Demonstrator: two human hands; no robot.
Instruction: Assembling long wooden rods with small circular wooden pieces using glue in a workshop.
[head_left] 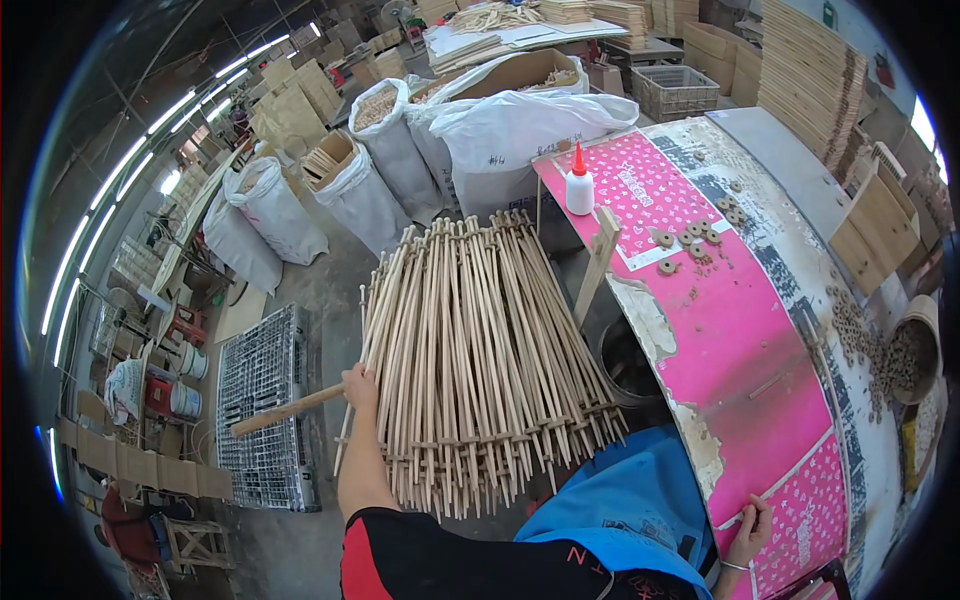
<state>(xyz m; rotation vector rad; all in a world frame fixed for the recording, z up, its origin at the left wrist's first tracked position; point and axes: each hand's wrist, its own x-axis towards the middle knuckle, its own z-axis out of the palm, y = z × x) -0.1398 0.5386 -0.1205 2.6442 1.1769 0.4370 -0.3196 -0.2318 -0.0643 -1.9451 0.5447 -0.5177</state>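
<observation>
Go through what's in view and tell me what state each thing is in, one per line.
Left hand, closed on a wooden stick's end
Wooden stick, held aslant
Right hand, at the pink covering's edge; grip unclear
Pink covering, torn along its left edge
Wooden rods, piled together
White bottle, upright, red nozzle up
Bucket, tipped, small pieces at its mouth
White sacks, open-topped
Grid pallet, lying flat
Ceiling lights, lit
</observation>
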